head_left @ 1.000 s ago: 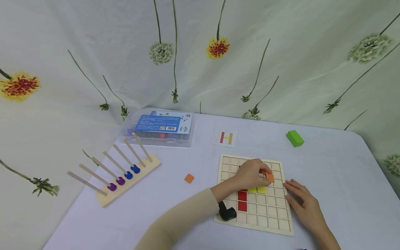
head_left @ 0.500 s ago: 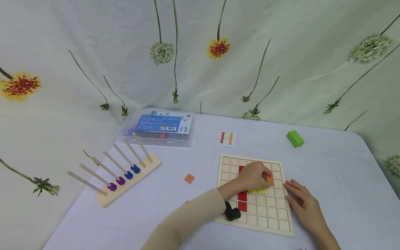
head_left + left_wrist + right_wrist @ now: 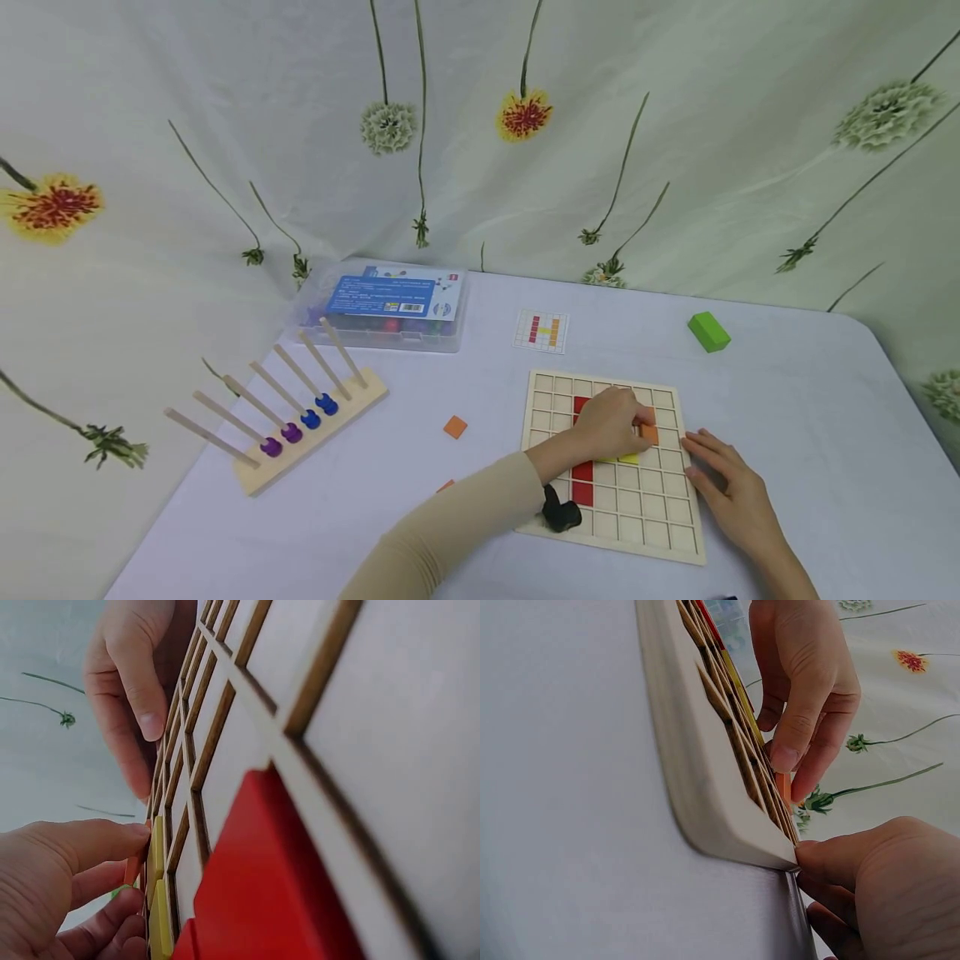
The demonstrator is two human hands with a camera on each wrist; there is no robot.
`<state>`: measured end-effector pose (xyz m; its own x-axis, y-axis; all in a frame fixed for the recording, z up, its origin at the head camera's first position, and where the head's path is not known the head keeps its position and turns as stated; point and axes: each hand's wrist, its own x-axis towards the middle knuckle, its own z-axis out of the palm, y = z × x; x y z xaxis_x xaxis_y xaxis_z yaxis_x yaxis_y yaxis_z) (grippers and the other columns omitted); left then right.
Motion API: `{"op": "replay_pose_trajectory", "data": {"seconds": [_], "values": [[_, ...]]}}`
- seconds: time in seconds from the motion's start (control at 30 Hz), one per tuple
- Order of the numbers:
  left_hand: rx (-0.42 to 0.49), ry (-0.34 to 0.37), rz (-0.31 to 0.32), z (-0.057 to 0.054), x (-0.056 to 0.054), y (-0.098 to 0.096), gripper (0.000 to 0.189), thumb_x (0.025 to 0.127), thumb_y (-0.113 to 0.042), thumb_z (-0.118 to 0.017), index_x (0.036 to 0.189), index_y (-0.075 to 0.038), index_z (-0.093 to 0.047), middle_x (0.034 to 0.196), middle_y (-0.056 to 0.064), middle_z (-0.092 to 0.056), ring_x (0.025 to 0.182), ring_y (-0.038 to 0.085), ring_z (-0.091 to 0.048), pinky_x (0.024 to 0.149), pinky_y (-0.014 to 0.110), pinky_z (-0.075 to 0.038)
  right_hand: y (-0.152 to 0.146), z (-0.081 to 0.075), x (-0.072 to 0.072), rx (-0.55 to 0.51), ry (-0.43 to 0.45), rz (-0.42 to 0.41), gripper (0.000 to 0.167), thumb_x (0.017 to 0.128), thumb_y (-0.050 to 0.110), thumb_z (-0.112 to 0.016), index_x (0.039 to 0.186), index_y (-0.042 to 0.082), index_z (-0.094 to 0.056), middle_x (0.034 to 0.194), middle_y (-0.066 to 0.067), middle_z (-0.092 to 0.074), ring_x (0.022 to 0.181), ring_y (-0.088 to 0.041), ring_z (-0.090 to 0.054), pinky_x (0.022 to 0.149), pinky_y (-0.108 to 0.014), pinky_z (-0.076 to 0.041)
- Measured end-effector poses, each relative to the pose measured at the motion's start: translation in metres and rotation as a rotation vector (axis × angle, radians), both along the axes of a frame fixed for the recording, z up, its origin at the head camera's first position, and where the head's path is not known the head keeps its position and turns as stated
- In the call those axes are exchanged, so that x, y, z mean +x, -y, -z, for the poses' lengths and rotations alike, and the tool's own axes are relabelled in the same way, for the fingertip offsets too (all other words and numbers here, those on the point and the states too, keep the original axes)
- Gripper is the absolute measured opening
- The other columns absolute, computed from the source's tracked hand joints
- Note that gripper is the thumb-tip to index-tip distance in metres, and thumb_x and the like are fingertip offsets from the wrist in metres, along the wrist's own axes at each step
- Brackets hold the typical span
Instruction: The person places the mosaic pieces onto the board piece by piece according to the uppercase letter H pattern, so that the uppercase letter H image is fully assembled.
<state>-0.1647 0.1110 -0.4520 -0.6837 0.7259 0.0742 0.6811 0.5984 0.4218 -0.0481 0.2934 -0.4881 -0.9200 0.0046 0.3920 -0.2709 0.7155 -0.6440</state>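
In the head view my left hand (image 3: 609,423) is over the upper right part of a wooden grid board (image 3: 651,533). Its thumb and index finger pinch an orange square tile (image 3: 650,435), low at a cell; the left wrist view shows this orange tile (image 3: 133,864) beside yellow tiles (image 3: 157,915). Another orange tile (image 3: 649,412) lies just above it on the board. Red tiles (image 3: 582,493) form a column, partly hidden by my left hand. My right hand (image 3: 731,487) rests with its fingertips against the board's right edge, its thumb (image 3: 832,859) right at the rim.
Loose orange tiles (image 3: 454,427) lie left of the board. A pattern card (image 3: 541,332) and a green block (image 3: 708,332) are behind it. Farther left stand a peg rack (image 3: 315,437) with purple and blue beads and a clear plastic box (image 3: 382,308).
My left hand has moved slightly toward me, bringing the orange tile from a tilted position down to the board. My right hand has stayed at the board's edge.
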Motion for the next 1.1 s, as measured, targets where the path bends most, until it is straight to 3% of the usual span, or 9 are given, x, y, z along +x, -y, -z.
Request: {"op": "replay_pose_trajectory", "data": {"seconds": [0.23,0.37,0.5,0.7,0.8,0.9,1.1], "values": [[0.003,0.005,-0.014,-0.011,-0.001,0.005,0.033,0.081,-0.032,-0.078,0.112,-0.021,-0.075,0.09,-0.011,-0.067,0.078,0.001,-0.051,0.062,0.011,-0.035,0.001,-0.001,-0.002,-0.001,-0.016,-0.005,0.036,0.082,-0.006,-0.07,0.118,-0.005,-0.065,0.126,-0.023,-0.061,0.128,0.025,-0.025,0.107,-0.001,-0.011],[0.051,0.015,-0.021,-0.036,-0.004,0.022,0.035,0.082,-0.031,-0.076,0.115,-0.019,-0.073,0.091,-0.005,-0.066,0.078,0.003,-0.051,0.061,0.011,-0.036,0.001,-0.002,-0.002,0.007,0.006,0.012,0.035,0.084,-0.004,-0.069,0.119,-0.004,-0.065,0.128,-0.023,-0.061,0.127,0.026,-0.023,0.108,-0.001,-0.01],[0.18,0.044,-0.044,-0.063,-0.005,0.056,0.034,0.084,-0.028,-0.075,0.116,-0.015,-0.072,0.095,-0.001,-0.066,0.084,0.008,-0.056,0.067,0.012,-0.039,0.002,-0.002,-0.001,0.011,0.024,0.027,0.034,0.085,-0.002,-0.068,0.119,-0.004,-0.065,0.129,-0.022,-0.06,0.127,0.027,-0.022,0.108,-0.002,-0.009],[0.401,0.08,-0.116,-0.084,0.002,0.128,0.038,0.083,-0.021,-0.077,0.119,-0.01,-0.069,0.103,0.002,-0.066,0.093,0.017,-0.061,0.076,0.026,-0.051,0.001,-0.001,0.0,0.01,0.017,0.026,0.034,0.085,-0.003,-0.068,0.119,-0.005,-0.065,0.128,-0.023,-0.06,0.127,0.027,-0.022,0.108,-0.002,-0.009],[0.451,0.099,-0.192,-0.085,0.006,0.162,0.039,0.083,-0.019,-0.077,0.12,-0.01,-0.068,0.104,0.003,-0.065,0.093,0.018,-0.06,0.077,0.034,-0.054,0.001,-0.001,0.001,0.015,0.015,0.028,0.034,0.085,-0.003,-0.068,0.119,-0.005,-0.065,0.128,-0.023,-0.06,0.127,0.027,-0.021,0.107,-0.001,-0.009],[0.48,0.109,-0.274,-0.079,0.008,0.192,0.04,0.083,-0.018,-0.077,0.121,-0.009,-0.067,0.105,0.004,-0.066,0.094,0.02,-0.061,0.079,0.039,-0.054,0.001,-0.001,0.001,0.019,0.018,0.033,0.034,0.085,-0.003,-0.069,0.119,-0.005,-0.065,0.129,-0.023,-0.06,0.127,0.028,-0.021,0.107,-0.001,-0.008],[0.534,0.182,-0.444,-0.045,0.011,0.238,0.039,0.085,-0.015,-0.075,0.122,-0.005,-0.065,0.11,0.013,-0.066,0.094,0.024,-0.063,0.082,0.041,-0.054,0.002,-0.002,0.0,0.015,0.03,0.029,0.035,0.085,-0.002,-0.069,0.12,-0.004,-0.065,0.13,-0.022,-0.06,0.127,0.028,-0.021,0.107,-0.001,-0.008]]}}
